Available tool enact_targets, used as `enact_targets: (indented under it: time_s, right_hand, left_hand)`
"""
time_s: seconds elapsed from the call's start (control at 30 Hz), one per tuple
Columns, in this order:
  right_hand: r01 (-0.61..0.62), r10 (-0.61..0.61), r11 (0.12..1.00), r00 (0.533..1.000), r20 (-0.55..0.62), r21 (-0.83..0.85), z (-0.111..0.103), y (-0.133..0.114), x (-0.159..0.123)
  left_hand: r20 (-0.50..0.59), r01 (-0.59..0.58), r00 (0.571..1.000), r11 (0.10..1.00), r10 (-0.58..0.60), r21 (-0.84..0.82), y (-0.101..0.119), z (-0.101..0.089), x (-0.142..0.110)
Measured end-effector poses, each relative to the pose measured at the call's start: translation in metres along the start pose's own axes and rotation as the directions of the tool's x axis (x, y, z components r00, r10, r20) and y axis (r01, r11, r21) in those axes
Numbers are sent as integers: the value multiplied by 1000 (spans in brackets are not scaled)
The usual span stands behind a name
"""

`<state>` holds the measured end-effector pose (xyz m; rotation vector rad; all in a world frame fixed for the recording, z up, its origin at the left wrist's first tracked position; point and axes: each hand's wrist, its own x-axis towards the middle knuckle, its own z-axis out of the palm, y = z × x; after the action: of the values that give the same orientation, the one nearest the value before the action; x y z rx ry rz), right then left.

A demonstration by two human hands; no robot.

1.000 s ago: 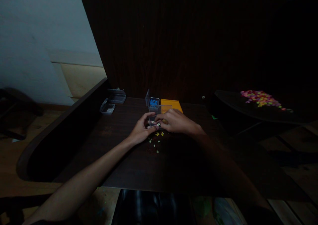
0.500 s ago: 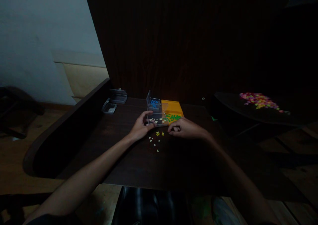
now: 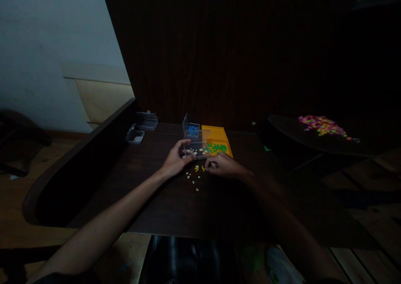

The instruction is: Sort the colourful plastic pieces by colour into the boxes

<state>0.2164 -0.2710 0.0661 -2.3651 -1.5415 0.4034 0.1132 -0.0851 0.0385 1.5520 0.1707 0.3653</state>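
My left hand [image 3: 176, 156] is closed around the left side of a clear plastic box [image 3: 201, 144], whose lid stands up. Several small pale pieces lie inside it. Just right of that box, my right hand [image 3: 224, 166] hangs low over the table, fingertips pinched beside some small yellow pieces [image 3: 196, 168]; whatever is in the pinch is hidden. Loose pale pieces [image 3: 193, 182] are scattered nearer me. Behind my right hand, an opened yellow box [image 3: 214, 132] holds green pieces [image 3: 218, 148]. Blue pieces [image 3: 193, 130] fill another clear box behind the held one.
Two opened clear boxes, a small one [image 3: 137, 138] and a larger one [image 3: 151, 124], stand at the back left by the raised side panel [image 3: 90, 163]. A multicoloured heap of small pieces [image 3: 324, 126] lies on a dark surface at right. A tall dark board [image 3: 200, 58] closes off the back.
My right hand has come out of the clear box, moved right, then shifted slightly left to the yellow pieces. My left hand keeps holding the box. Pale pieces inside now show.
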Motion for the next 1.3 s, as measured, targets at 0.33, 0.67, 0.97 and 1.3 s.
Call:
enact_targets:
  time_s: [0.33, 0.67, 0.97, 1.3]
  right_hand:
    - [-11, 12, 998, 1000, -14, 68, 1, 8, -4]
    - [90, -91, 994, 996, 12, 67, 4, 14, -2]
    - [38, -22, 932, 999, -48, 359, -9, 8, -7]
    - [137, -72, 919, 980, -184, 370, -30, -6, 8]
  left_hand:
    - [-5, 1, 1000, 1000, -1, 5, 1, 0, 1]
    - [-2, 7, 1000, 1000, -7, -10, 3, 0, 0]
    - [12, 26, 1000, 999, -25, -22, 2, 1, -1]
    - [21, 26, 999, 998, -25, -50, 5, 3, -2]
